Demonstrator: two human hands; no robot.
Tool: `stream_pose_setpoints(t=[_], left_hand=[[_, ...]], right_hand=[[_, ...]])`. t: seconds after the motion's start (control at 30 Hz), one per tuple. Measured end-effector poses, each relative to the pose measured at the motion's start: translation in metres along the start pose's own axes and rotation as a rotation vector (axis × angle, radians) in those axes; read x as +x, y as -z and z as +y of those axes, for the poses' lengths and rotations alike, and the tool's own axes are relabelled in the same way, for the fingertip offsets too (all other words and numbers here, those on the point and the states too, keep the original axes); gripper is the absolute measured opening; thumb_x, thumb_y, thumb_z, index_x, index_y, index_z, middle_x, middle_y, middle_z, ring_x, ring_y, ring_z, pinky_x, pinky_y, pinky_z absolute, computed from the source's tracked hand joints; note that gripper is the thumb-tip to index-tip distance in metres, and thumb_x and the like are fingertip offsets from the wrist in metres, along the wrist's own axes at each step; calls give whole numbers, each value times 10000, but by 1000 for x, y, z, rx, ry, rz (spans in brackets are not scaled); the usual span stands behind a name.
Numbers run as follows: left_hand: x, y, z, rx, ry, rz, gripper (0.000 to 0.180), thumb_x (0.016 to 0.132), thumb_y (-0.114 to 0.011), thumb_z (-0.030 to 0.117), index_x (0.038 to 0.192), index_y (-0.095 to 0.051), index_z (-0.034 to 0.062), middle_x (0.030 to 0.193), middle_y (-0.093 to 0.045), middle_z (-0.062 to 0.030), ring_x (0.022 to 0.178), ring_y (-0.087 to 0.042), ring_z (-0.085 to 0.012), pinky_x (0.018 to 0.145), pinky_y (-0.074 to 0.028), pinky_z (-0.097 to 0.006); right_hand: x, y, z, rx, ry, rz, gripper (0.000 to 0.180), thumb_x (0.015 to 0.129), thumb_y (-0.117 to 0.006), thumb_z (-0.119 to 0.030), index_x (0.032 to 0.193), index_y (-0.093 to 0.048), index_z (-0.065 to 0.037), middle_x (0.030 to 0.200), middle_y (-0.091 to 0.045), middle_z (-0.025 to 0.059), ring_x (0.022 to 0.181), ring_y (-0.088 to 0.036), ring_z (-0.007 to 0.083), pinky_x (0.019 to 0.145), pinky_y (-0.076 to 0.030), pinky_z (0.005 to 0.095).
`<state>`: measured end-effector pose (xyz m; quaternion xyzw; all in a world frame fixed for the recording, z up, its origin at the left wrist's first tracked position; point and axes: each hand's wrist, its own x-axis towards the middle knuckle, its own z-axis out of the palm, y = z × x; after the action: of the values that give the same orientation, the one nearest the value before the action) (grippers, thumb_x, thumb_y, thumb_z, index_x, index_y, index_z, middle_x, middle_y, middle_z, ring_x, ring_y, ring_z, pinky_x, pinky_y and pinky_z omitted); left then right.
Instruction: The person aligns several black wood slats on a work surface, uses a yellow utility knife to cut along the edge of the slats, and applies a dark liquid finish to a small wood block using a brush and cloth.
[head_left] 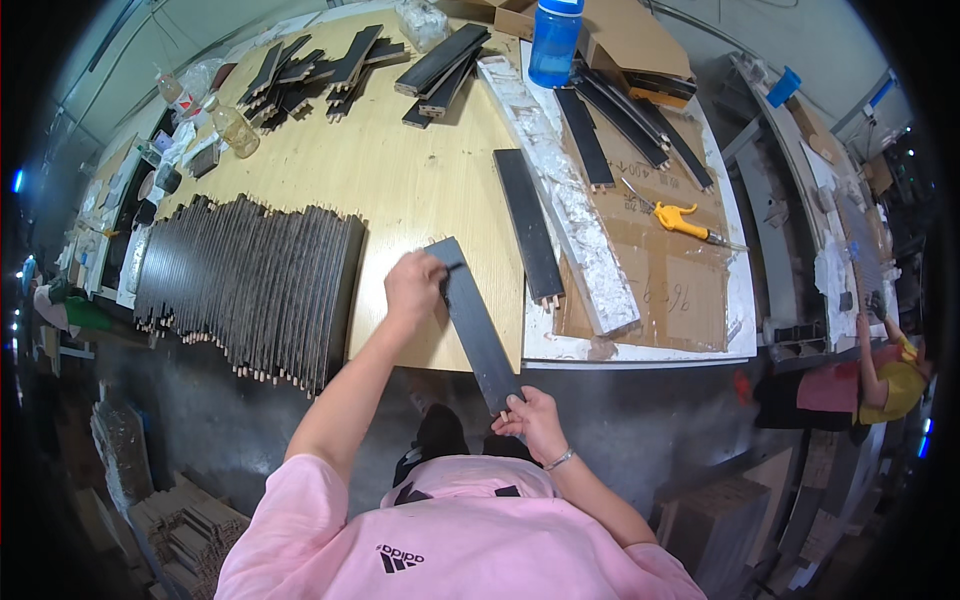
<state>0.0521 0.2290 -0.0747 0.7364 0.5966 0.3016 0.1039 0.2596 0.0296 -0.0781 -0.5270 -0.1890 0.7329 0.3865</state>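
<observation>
A dark wooden slat (478, 325) with small dowels at its ends slants across the table's front edge. My left hand (414, 288) grips its far end with the fingers closed. At the near end, beyond the edge, my right hand (535, 424) holds it close to the dowels. To the left of my left hand stands a long row of dark slats (255, 285) set on edge, dowels pointing toward me. Another single slat (528, 225) lies to the right, beside a long white foam strip (560, 195).
Loose slats (340, 65) lie in heaps at the back. A blue bottle (556, 45) stands by a cardboard box (640, 40). On a cardboard sheet (650, 300) rests a yellow air blow gun (680, 218). Clear bottles (233, 130) stand at left; another person (875, 385) works at far right.
</observation>
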Motion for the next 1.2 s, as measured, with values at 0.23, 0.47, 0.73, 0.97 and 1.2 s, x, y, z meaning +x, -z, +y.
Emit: stream_pose_setpoints(t=[0.23,0.47,0.73,0.97,1.2], left_hand=[[-112,9,83,-221,-236,-190,48,681,-701,67,717,-687,95,684,-554,-72,673,-590,-265,570,-482,-381],[-32,-9,35,11,-14,64,6,723,-672,98,724,-676,101,741,-576,-85,733,-599,-291,607,-488,-417],[-136,11,93,-248,-341,-192,75,668,-681,83,740,-688,98,693,-546,-76,674,-587,-254,570,-482,-382],[-82,4,66,-235,1,-127,72,733,-680,58,806,-681,55,768,-581,-113,762,-594,-310,642,-485,-413],[-146,12,103,-173,-346,-281,117,690,-675,49,793,-688,103,773,-566,-85,742,-597,-259,613,-499,-381]], right_hand=[[0,4,-2,74,-16,-40,143,927,-514,-73,988,-557,49,862,-649,144,683,-679,231,604,-579,306],[-3,12,-6,128,13,-115,270,822,-480,52,1083,-537,86,956,-652,188,857,-686,262,775,-581,352],[-1,29,-21,135,-80,-116,359,780,-449,71,1119,-570,60,998,-665,167,869,-682,236,784,-566,323],[49,34,-79,-493,518,160,126,842,-587,-16,954,-623,30,795,-651,72,660,-605,115,608,-498,254],[107,-17,-107,-1092,510,-10,209,783,-687,-131,914,-662,31,779,-678,175,737,-675,269,689,-519,329]])
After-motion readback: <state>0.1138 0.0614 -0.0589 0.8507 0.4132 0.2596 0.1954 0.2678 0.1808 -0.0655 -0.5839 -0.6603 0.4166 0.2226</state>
